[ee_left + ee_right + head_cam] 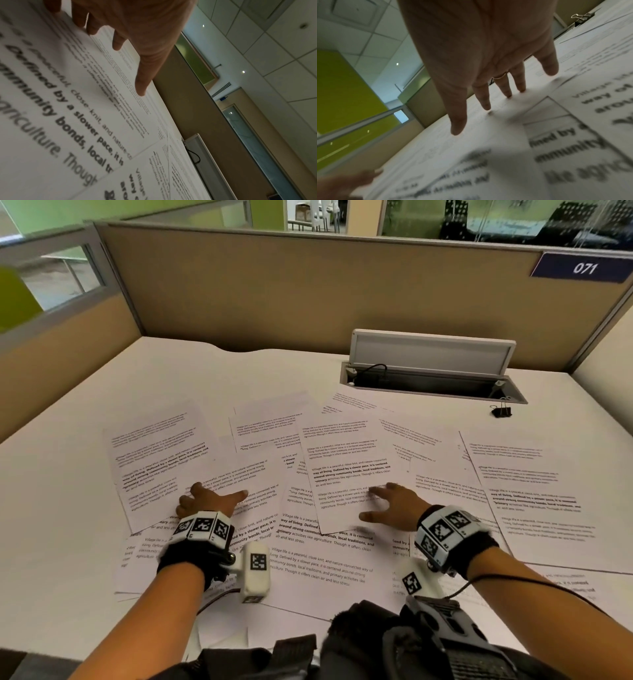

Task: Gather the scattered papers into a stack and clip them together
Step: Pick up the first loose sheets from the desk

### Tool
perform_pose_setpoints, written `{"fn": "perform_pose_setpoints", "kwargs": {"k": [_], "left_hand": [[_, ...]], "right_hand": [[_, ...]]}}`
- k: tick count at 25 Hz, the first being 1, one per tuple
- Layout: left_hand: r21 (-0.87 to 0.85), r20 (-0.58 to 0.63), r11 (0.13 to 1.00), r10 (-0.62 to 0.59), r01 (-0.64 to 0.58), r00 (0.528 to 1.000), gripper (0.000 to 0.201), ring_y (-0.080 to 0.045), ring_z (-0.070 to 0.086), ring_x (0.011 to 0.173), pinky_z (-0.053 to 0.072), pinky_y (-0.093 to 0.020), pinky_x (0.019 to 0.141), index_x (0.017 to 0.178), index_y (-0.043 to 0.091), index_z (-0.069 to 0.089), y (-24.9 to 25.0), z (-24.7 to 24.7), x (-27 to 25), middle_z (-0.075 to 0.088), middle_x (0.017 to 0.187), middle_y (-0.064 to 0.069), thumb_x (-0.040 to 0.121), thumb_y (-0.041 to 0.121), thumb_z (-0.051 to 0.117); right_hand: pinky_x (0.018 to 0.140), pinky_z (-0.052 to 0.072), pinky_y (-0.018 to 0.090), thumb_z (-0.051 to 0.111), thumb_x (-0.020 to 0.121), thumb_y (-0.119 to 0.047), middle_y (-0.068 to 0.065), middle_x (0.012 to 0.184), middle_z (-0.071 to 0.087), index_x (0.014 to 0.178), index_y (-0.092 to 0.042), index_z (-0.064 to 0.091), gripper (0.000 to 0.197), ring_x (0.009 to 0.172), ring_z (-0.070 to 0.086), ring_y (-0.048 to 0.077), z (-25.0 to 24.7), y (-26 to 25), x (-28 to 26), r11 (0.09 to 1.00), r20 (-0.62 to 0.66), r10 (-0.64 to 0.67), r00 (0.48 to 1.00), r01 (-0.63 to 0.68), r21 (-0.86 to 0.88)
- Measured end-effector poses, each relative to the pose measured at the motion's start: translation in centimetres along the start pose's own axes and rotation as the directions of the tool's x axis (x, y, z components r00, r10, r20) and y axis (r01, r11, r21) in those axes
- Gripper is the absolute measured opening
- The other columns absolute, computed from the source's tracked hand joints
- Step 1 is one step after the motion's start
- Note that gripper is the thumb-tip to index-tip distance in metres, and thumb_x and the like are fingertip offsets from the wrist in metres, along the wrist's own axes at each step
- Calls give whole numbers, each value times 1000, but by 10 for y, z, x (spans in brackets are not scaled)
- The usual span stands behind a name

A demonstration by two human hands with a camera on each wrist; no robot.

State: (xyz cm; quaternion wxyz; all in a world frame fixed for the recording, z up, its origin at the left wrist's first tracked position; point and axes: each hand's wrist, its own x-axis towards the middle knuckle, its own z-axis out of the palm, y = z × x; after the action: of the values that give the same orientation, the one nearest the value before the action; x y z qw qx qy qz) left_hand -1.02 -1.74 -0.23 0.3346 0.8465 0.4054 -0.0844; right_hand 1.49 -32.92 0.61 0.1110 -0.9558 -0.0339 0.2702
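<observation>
Several printed white papers (342,460) lie scattered and overlapping across the white desk (68,474). My left hand (209,499) rests flat on the sheets at the left, fingers spread and straight; in the left wrist view its fingertips (141,92) touch a paper (85,81). My right hand (390,505) lies spread on a middle sheet, and the right wrist view shows its fingertips (486,106) pressing on the paper (471,142). A black binder clip (501,409) sits alone at the back right, far from both hands; the clip (580,16) also appears in the right wrist view.
An open cable tray (431,381) with a raised lid is set into the desk at the back right, just behind the clip. Beige partition walls (308,285) close off the back and sides. Bare desk surface lies at the far left and back.
</observation>
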Motion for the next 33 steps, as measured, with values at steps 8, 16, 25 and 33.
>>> {"fn": "perform_pose_setpoints", "kwargs": {"k": [8, 16, 25, 33], "left_hand": [[-98, -7, 995, -20, 19, 1000, 102, -41, 31, 132, 30, -49, 109, 140, 1, 16, -4, -16, 11, 30, 144, -26, 67, 40, 76], [-13, 12, 1000, 7, -6, 1000, 102, -40, 31, 131, 31, -48, 108, 136, 1, 24, -4, -15, 0, 32, 143, -25, 62, 44, 78], [138, -88, 990, 12, 1, 996, 112, -42, 27, 129, 30, -51, 105, 135, 1, 14, -11, -10, -12, 27, 138, -29, 55, 40, 83], [-308, -58, 951, 4, -22, 998, 94, -41, 47, 119, 40, -43, 96, 131, 3, 24, -15, -8, -3, 47, 131, -28, 58, 9, 83]], "right_hand": [[108, 33, 40, 65, 70, -59, 15, 141, 39, 140, -13, 29, 91, 131, 36, 33, -10, 5, 6, 984, -139, 171, 975, -161, 83], [103, 38, 43, 61, 73, -59, 10, 138, 39, 135, -20, 36, 77, 128, 37, 31, 2, -18, 1, 996, -99, 70, 993, -75, -46], [98, 41, 45, 75, 52, -64, 19, 136, 37, 130, -3, 37, 106, 122, 43, 38, -24, -5, 22, 949, -172, 315, 934, -308, 68], [102, 39, 44, 81, 51, -54, 20, 135, 39, 132, 0, 28, 112, 126, 41, 35, -24, -3, 34, 939, -128, 334, 934, -318, 128]]}}
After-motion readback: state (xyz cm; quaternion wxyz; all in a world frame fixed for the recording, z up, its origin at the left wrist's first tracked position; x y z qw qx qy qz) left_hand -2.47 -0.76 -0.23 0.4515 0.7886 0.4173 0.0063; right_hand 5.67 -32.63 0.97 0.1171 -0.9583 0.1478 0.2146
